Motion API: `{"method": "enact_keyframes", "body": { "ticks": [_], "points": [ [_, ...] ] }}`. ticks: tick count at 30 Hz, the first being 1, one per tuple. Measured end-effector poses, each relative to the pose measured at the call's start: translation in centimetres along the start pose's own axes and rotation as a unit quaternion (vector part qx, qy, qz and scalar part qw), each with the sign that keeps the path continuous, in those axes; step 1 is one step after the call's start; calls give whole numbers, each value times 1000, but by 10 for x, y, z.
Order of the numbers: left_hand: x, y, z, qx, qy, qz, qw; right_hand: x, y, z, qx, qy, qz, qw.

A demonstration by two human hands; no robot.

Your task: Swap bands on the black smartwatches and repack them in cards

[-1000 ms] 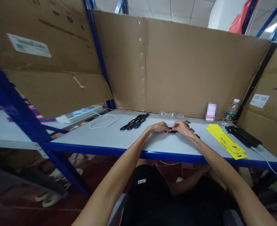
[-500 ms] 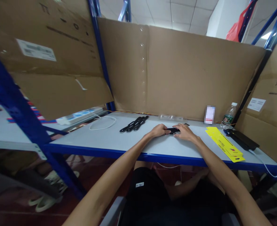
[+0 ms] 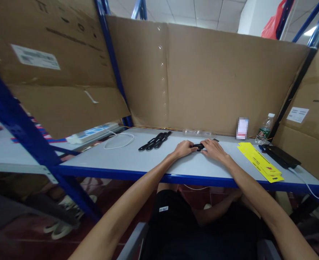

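Pieces (image 3: 155,141), long and black, lying left of the part (image 3: 199,147), apart from it. Left hand (image 3: 185,148) at the part's left end, gripping it, back of the hand up, arm slanting in from nearside left. Part at the tabletop (image 3: 129,158) between both hands, largely hidden; whether resting on it, hard to tell. Best held level, braced from the left, with even pressure and no sudden twist. Right hand (image 3: 213,148) gripping the part's right end, thumb near, fingers on the far side, arm angled in from the right.
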State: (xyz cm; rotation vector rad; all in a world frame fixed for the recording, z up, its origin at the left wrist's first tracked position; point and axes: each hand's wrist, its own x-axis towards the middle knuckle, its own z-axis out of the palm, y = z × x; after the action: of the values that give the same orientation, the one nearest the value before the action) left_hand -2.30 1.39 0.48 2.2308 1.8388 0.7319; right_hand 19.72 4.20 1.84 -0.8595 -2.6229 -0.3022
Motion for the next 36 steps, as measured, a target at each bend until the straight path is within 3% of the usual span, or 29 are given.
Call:
{"method": "enact_keyframes", "body": {
  "ticks": [5,8,11,13,15,17,19,24,31,36],
  "points": [
    [-3,4,-1,29,-1,-1,1000,3,0,-1,42,15,16,999],
    [-3,5,-1,45,-7,-2,999,4,16,-20,121,106,87,983],
    [-2,5,0,58,-17,-12,998,-11,46,-48,206,207,204,934],
    [-1,5,0,65,-22,-20,997,-32,63,-63,222,185,238,927],
    [0,5,0,68,-26,-23,997,-58,69,-69,220,104,227,943],
    [0,6,0,71,-29,-24,997,-81,64,-67,216,7,206,954],
    [0,7,0,77,-30,-24,996,-97,52,-59,204,-50,191,959],
    [-2,9,0,81,-19,-28,996,-104,23,-43,112,-42,175,977],
    [-2,10,-1,85,-31,-49,995,-98,17,-34,48,-40,160,985],
    [1,10,0,62,-32,-69,995,-95,14,-23,126,-12,156,980]
  ]
}}
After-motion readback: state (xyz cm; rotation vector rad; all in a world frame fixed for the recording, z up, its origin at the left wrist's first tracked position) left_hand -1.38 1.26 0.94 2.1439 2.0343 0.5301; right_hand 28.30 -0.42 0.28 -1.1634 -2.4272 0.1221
